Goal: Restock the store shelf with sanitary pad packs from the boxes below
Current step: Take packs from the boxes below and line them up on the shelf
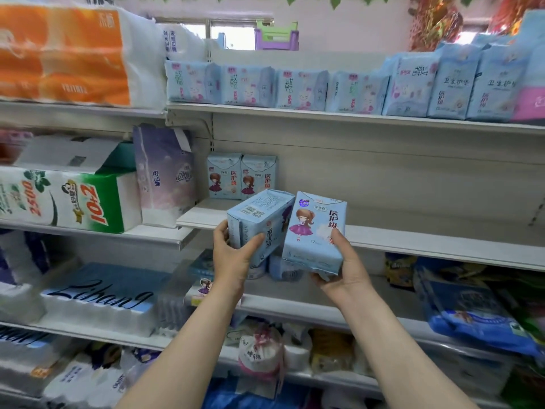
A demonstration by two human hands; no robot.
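The left hand [233, 255] is gripping a light blue sanitary pad pack [259, 225], barcode side up, fingers curled round its lower end. The right hand [343, 273] is holding a second pack [314, 231], cartoon-girl front showing, thumb on its face. Both packs are touching, hovering just before the middle shelf's [413, 240] front edge. Two matching packs [241, 177] are standing upright at that shelf's back left corner.
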